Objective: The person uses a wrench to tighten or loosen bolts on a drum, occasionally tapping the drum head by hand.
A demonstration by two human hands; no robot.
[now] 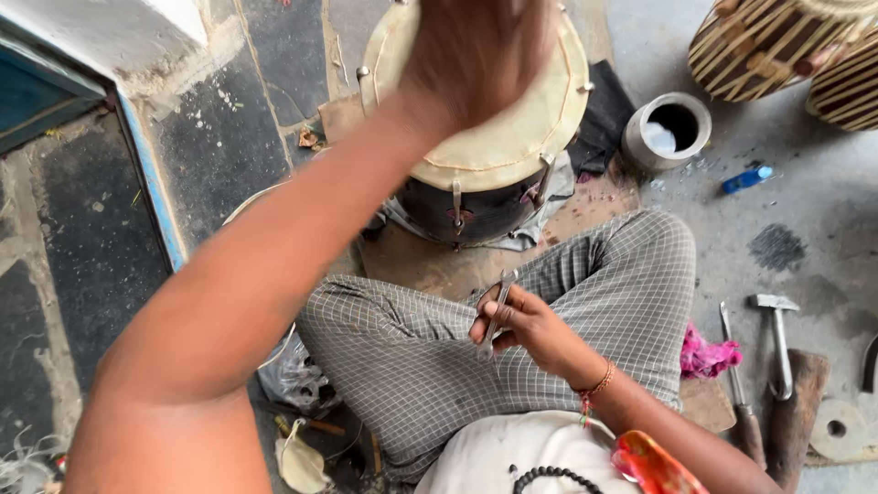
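Observation:
A drum (pixel 498 151) with a pale skin head, a dark shell and metal tuning hooks stands on the floor in front of my crossed legs. My left arm reaches forward over it. My left hand (pixel 476 55) lies blurred on the drum head, its fingers not clearly visible. My right hand (pixel 530 327) rests over my lap in checked trousers and grips a slim metal wrench (pixel 499 300), which points up towards the drum.
A round metal tin (pixel 668 133) and a small blue object (pixel 747 177) lie right of the drum. Two striped drums (pixel 768 41) stand at top right. A hammer (pixel 777 343), a pink cloth (pixel 706 357), a wooden-handled tool (pixel 739 389) and a flat ring (pixel 837 428) sit at my right.

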